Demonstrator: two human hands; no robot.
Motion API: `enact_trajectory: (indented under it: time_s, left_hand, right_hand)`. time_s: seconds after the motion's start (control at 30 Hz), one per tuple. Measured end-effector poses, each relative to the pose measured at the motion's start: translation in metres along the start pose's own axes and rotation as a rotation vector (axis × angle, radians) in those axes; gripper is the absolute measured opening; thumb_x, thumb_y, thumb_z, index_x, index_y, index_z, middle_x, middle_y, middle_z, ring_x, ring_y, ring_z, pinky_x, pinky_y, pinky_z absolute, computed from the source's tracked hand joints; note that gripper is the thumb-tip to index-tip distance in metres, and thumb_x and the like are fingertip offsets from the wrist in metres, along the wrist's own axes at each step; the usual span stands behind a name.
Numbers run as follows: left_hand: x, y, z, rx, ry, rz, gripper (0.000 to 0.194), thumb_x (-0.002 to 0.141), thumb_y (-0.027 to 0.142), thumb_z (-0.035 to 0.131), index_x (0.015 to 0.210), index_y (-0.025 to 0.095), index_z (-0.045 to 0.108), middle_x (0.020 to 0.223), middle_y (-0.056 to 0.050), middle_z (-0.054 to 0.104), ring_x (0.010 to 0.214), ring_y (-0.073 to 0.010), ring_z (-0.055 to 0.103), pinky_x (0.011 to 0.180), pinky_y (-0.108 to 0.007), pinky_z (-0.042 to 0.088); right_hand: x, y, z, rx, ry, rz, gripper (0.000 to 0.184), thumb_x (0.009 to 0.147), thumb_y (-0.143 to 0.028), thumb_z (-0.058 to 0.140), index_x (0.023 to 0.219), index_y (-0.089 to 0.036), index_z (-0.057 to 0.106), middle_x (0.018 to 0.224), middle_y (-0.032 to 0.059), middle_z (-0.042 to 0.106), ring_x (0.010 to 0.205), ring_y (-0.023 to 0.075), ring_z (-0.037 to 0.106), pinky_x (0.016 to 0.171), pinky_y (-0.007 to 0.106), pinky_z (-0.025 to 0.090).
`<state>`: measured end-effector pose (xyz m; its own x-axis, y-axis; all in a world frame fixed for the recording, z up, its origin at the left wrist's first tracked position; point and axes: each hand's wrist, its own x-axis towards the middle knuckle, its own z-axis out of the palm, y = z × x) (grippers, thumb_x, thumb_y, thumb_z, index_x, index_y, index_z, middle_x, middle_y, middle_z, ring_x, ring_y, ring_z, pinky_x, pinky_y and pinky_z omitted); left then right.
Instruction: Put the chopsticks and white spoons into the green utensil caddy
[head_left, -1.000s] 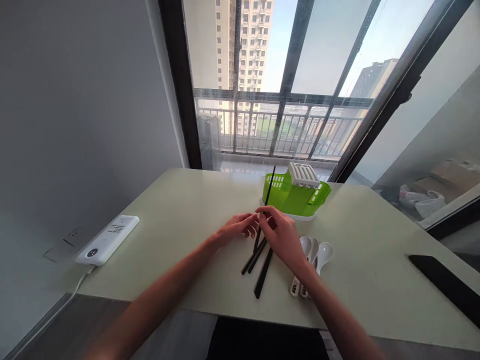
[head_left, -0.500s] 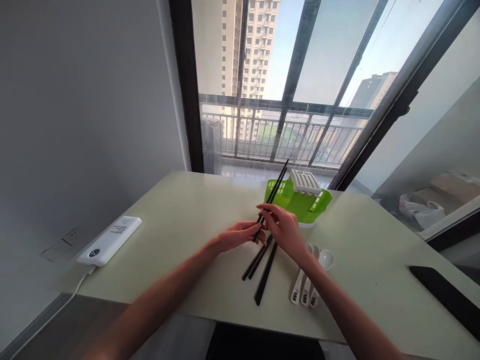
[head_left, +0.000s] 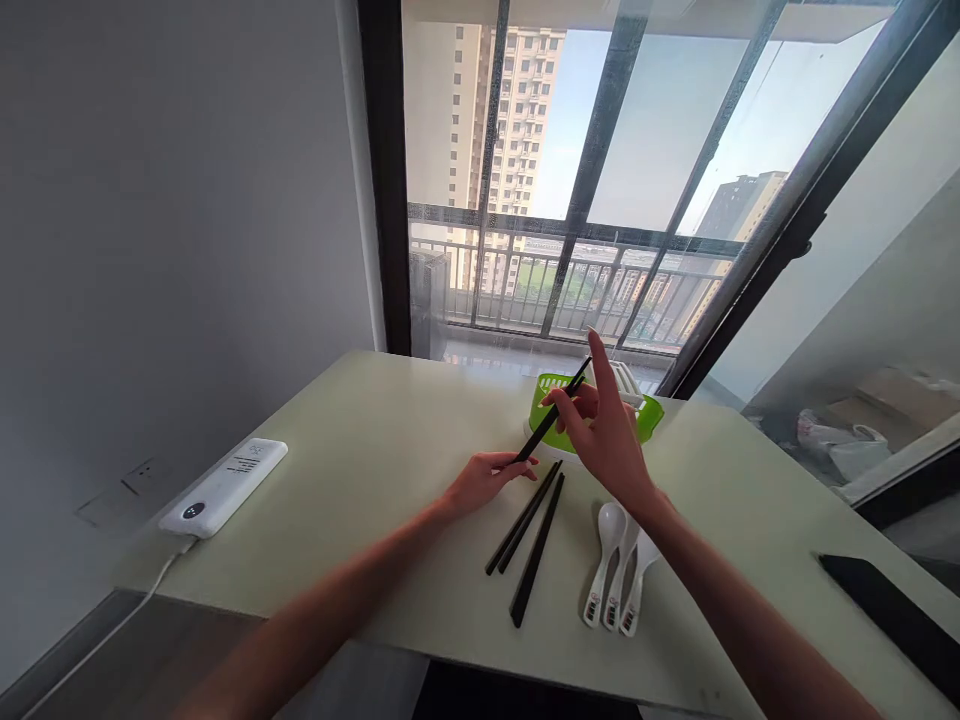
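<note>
My left hand point(head_left: 480, 485) pinches the lower end of black chopsticks point(head_left: 543, 430), which slant up to the right. Higher on the same chopsticks, my right hand point(head_left: 611, 445) grips with thumb and fingers, its index finger pointing up. Behind it stands a green cutlery basket point(head_left: 539, 408) with a white slotted part point(head_left: 625, 382), both partly covered by the hand. More black chopsticks point(head_left: 537, 552) lie on the table below my hands. Several white spoons point(head_left: 606, 565) rest side by side, partly hidden under my right forearm.
A white power bank point(head_left: 225, 487) with a white cable point(head_left: 150, 592) lies at the table's left edge. A black flat object point(head_left: 889, 612) is at the right. Beyond the pale table point(head_left: 360, 430) is a glass sliding door point(head_left: 570, 200).
The held chopsticks have tilted lower toward the right. My right hand has moved up and right, away from my left, and its index finger is now raised.
</note>
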<state>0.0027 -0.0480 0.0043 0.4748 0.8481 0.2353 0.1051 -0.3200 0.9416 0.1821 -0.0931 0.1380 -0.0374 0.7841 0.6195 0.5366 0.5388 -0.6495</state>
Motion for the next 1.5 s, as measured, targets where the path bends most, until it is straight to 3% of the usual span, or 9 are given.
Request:
enact_trajectory:
  time_s: [0.13,0.23,0.37,0.7,1.03,1.2,1.3,1.43,1.5]
  left_hand:
    - [-0.001,0.001,0.001,0.048,0.002,-0.043,0.037,0.094,0.049,0.058,0.113,0.023,0.077,0.103,-0.002,0.08,0.103,-0.0201,0.068,0.098,-0.031,0.049]
    - [-0.001,0.0,0.002,0.05,0.001,-0.069,0.035,0.092,0.047,0.06,0.111,0.024,0.078,0.104,-0.002,0.08,0.103,-0.0202,0.068,0.098,-0.03,0.05]
    - [-0.001,-0.007,0.003,0.016,0.0,-0.075,0.034,0.091,0.045,0.063,0.11,0.022,0.078,0.103,-0.003,0.08,0.1,-0.02,0.07,0.096,-0.03,0.051]
    - [-0.001,-0.018,0.0,0.147,0.014,-0.037,0.03,0.091,0.045,0.064,0.109,0.026,0.079,0.101,0.0,0.08,0.089,-0.0193,0.071,0.085,-0.028,0.053]
    - [-0.002,-0.021,-0.001,0.14,0.005,-0.04,0.033,0.091,0.048,0.064,0.107,0.024,0.079,0.104,0.0,0.08,0.096,-0.0195,0.071,0.09,-0.027,0.052]
    - [-0.003,-0.018,-0.002,0.186,0.027,-0.038,0.037,0.09,0.054,0.064,0.106,0.025,0.08,0.104,0.0,0.079,0.094,-0.02,0.07,0.088,-0.028,0.053]
    - [-0.002,-0.019,-0.002,0.198,0.029,-0.029,0.037,0.09,0.053,0.065,0.106,0.024,0.081,0.104,-0.001,0.08,0.094,-0.021,0.071,0.088,-0.029,0.053]
    - [-0.001,-0.022,-0.003,0.184,0.017,-0.01,0.035,0.09,0.051,0.065,0.107,0.024,0.08,0.107,-0.001,0.079,0.097,-0.0208,0.071,0.089,-0.029,0.054]
    - [-0.002,-0.022,-0.003,0.186,0.016,0.002,0.035,0.091,0.052,0.064,0.108,0.025,0.08,0.106,-0.001,0.079,0.097,-0.0206,0.071,0.089,-0.029,0.054]
  right_hand:
    - [0.009,0.001,-0.004,-0.013,-0.032,-0.028,0.057,0.1,-0.045,0.047,0.152,-0.027,0.035,0.096,0.0021,0.077,0.056,0.0136,0.063,0.068,0.031,0.054]
    - [0.017,0.004,-0.004,0.007,-0.109,-0.021,0.036,0.101,-0.05,0.045,0.119,-0.023,0.06,0.089,0.0011,0.076,0.056,0.0124,0.063,0.064,0.028,0.052]
    - [0.02,0.009,-0.001,-0.007,-0.165,-0.029,0.033,0.101,-0.051,0.046,0.091,-0.023,0.058,0.084,0.0004,0.075,0.057,0.0114,0.064,0.064,0.025,0.049]
    - [0.015,0.02,0.009,-0.038,-0.209,-0.014,0.035,0.101,-0.052,0.046,0.087,-0.023,0.056,0.091,0.0023,0.077,0.06,0.0119,0.065,0.067,0.026,0.051]
    - [0.011,0.027,0.012,-0.027,-0.274,0.013,0.035,0.1,-0.053,0.046,0.09,-0.023,0.059,0.091,0.0026,0.077,0.064,0.0139,0.068,0.069,0.027,0.052]
    - [0.008,0.023,0.011,-0.031,-0.299,0.006,0.032,0.1,-0.052,0.048,0.091,-0.024,0.063,0.08,-0.0004,0.074,0.065,0.0152,0.069,0.068,0.028,0.052]
    - [0.006,0.02,0.01,-0.117,-0.244,-0.031,0.034,0.1,-0.052,0.049,0.088,-0.024,0.063,0.074,0.0002,0.069,0.064,0.0165,0.067,0.066,0.029,0.05]
    - [0.006,0.018,0.006,-0.192,-0.184,-0.141,0.039,0.101,-0.053,0.046,0.08,-0.023,0.06,0.089,0.0048,0.065,0.069,0.0159,0.062,0.064,0.029,0.046]
    - [0.007,0.017,0.003,-0.232,-0.198,-0.183,0.041,0.101,-0.053,0.045,0.076,-0.023,0.057,0.081,0.0029,0.062,0.067,0.0157,0.058,0.062,0.029,0.043]
